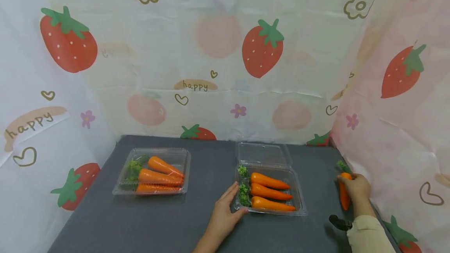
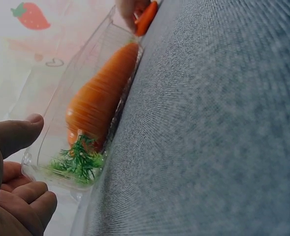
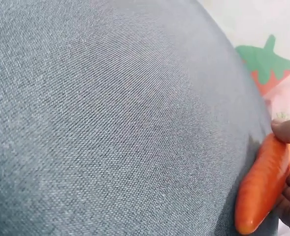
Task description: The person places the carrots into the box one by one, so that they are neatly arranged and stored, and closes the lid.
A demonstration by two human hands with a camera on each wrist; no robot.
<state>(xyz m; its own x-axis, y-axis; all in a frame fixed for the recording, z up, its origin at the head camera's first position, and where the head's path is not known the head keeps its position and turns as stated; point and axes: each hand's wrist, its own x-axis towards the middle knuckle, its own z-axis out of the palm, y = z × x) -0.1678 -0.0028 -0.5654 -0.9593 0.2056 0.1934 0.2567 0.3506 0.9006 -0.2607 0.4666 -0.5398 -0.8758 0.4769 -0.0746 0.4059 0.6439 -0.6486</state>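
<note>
My left hand (image 1: 225, 213) is at the near left corner of an open clear plastic box (image 1: 301, 212), its thumb by the front rim and its fingers along the left side. Three orange carrots (image 1: 270, 191) lie side by side in that box, green tops to the left. In the left wrist view the thumb (image 2: 21, 135) and loosely bent fingers sit right at the box's end. Far to the right, my right hand (image 1: 359, 190) grips another carrot (image 1: 344, 198) near its leafy end, thumb on one side and fingers on the other; its tip points towards me.
A closed clear box (image 1: 186, 167) with carrots and green tops stands on the left of the grey table (image 1: 158, 225). The open box's lid (image 1: 263, 154) leans back behind it. Printed cloth walls (image 1: 225, 50) border the table's back and sides.
</note>
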